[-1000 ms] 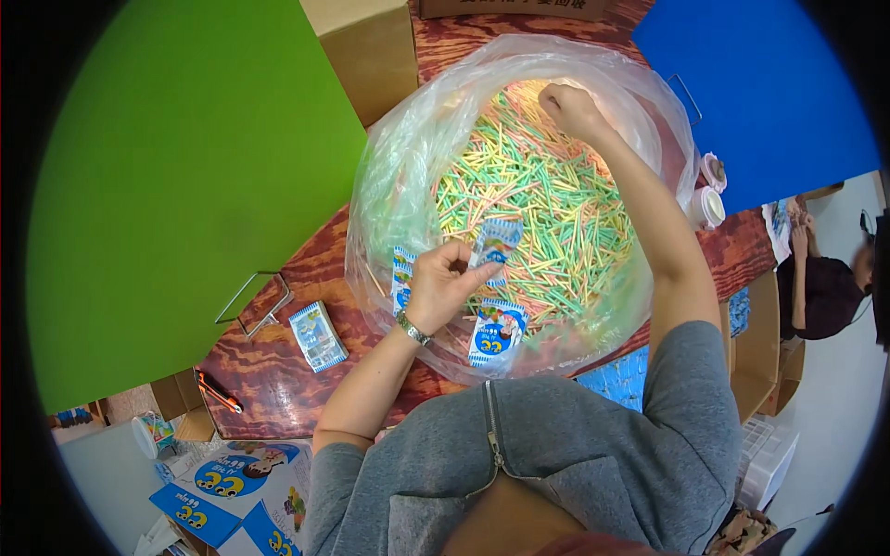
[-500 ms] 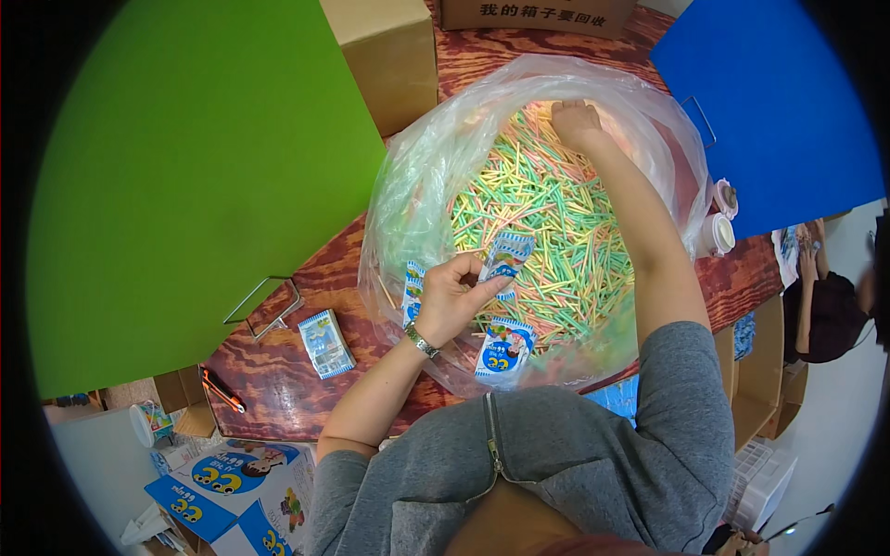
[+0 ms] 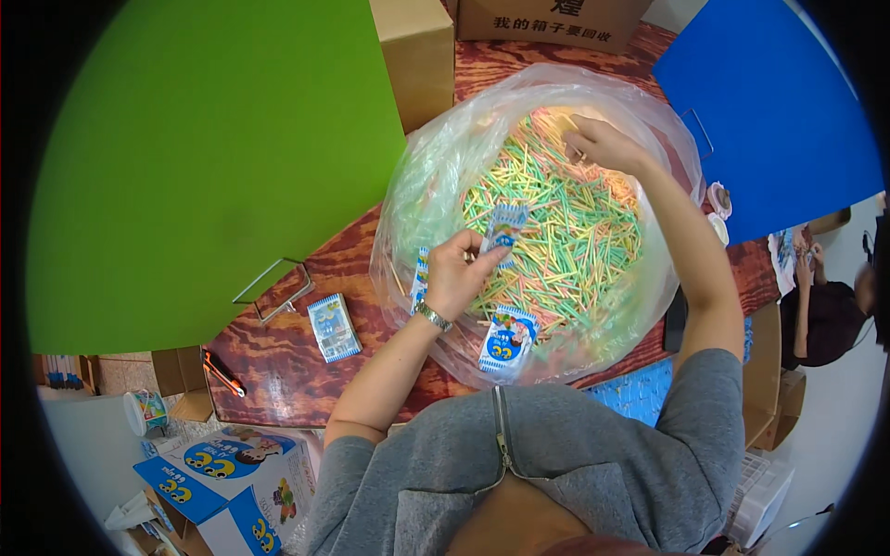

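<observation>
A big clear plastic bag (image 3: pixel 422 181), open at the top, holds a heap of thin pastel sticks (image 3: pixel 561 236) in green, yellow, pink and orange. My left hand (image 3: pixel 456 278), with a metal watch on its wrist, pinches a small blue-and-white packet (image 3: pixel 507 225) above the near left part of the heap. At the far right of the heap is my right hand (image 3: pixel 604 146), its fingers curled together by the orange sticks; what they grip is hidden. Another packet (image 3: pixel 509 338) lies at the bag's near edge, and one more (image 3: pixel 420 278) stands beside my left hand.
A stack of flat packets (image 3: pixel 334 327) and an orange cutter knife (image 3: pixel 223 372) lie on the reddish wooden table (image 3: pixel 278 394). Green (image 3: pixel 213 185) and blue (image 3: pixel 769 120) panels flank the bag. Cardboard boxes (image 3: pixel 422 69) stand behind. Another person (image 3: pixel 825 315) works at the right.
My right hand has drawn slightly back and right from the heap's far edge, its fingers now showing more. My left hand still pinches the packet. The whole view has shifted a little.
</observation>
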Motion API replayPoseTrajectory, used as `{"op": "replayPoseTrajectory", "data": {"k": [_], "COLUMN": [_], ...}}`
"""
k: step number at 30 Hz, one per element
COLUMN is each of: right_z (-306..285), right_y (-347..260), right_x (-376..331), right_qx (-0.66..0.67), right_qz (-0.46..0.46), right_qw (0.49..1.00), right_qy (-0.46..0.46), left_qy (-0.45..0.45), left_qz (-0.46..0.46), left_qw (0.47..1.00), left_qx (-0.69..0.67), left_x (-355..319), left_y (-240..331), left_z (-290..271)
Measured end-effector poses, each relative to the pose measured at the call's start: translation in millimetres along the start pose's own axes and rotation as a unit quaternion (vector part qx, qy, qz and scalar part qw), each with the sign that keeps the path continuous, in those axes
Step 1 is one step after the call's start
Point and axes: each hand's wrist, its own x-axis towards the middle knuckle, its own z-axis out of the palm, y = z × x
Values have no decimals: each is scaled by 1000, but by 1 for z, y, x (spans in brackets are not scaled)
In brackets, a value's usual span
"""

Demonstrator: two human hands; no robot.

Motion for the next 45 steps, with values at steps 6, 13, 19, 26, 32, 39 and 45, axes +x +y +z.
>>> {"op": "replayPoseTrajectory", "data": {"k": [6, 13, 19, 26, 32, 39, 45], "right_z": [10, 29, 41, 47, 52, 58, 77], "right_y": [-83, -122, -141, -171, -180, -193, -168], "right_x": [-74, -82, -76, -69, -80, -84, -83], "right_qx": [-13, -212, -365, -505, -489, -496, -335], "right_qz": [-61, -139, -132, -150, -129, -207, -319], "right_qw": [989, 957, 906, 814, 843, 829, 886], "right_qy": [-131, -139, -171, -245, -186, -152, -30], "left_qy": [84, 107, 119, 131, 140, 134, 66], "left_qz": [92, 136, 160, 207, 207, 277, 153], "left_qw": [986, 973, 967, 951, 951, 931, 985], "left_qx": [109, 153, 161, 187, 182, 199, 50], "left_x": [5, -2, -6, -7, -8, -9, -17], "left_y": [15, 23, 19, 19, 15, 21, 17], "left_z": [1, -2, -7, -8, -10, -13, -16]}}
